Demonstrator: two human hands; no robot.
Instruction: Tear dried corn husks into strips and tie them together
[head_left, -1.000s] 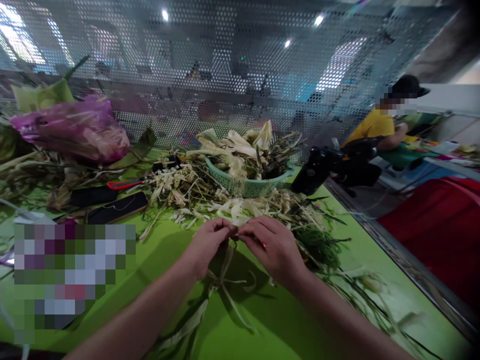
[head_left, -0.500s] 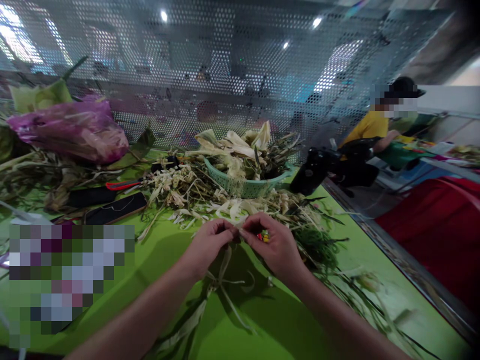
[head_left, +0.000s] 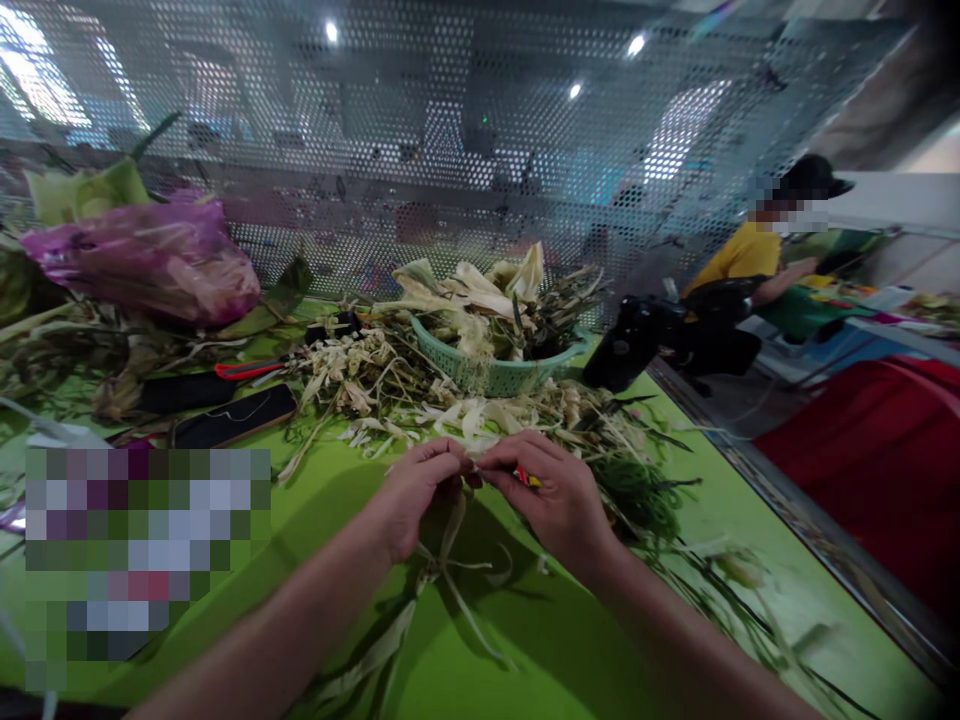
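Mid-frame, the left hand (head_left: pixel 411 490) and right hand (head_left: pixel 559 495), curled nearly closed, pinch something mostly hidden, perhaps a leaf strip (head_left: pixel 454 520).

green table (head_left: pixel 555 650) with pale plant strips (head_left: pixel 430 571), teal basket (head_left: pixel 510 379)

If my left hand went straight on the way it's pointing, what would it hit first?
Most likely your right hand: its fingertips lie just ahead of your left hand. Whether they touch is unclear.

Pale, thin plant strips (head_left: pixel 433 569) splay over green tabletop (head_left: pixel 574 655).
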